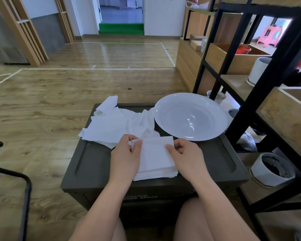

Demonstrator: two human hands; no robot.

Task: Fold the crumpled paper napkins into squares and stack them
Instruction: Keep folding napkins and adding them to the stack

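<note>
Wood-floored room, dark box worktop (pixel 94 164), napkin folding under way.
Left hand (pixel 127 153) pinches the top napkin (pixel 155 153) at its left corner while right hand (pixel 184 157) pinches its right edge, fingers curled, directly over the folded stack (pixel 156 173). Crumpled napkins (pixel 115 124) lie beyond, beside the white plate (pixel 189 117). Risks, I'd say: thin paper tearing under a tug, or a skewed drop nudging the stack crooked.
</note>
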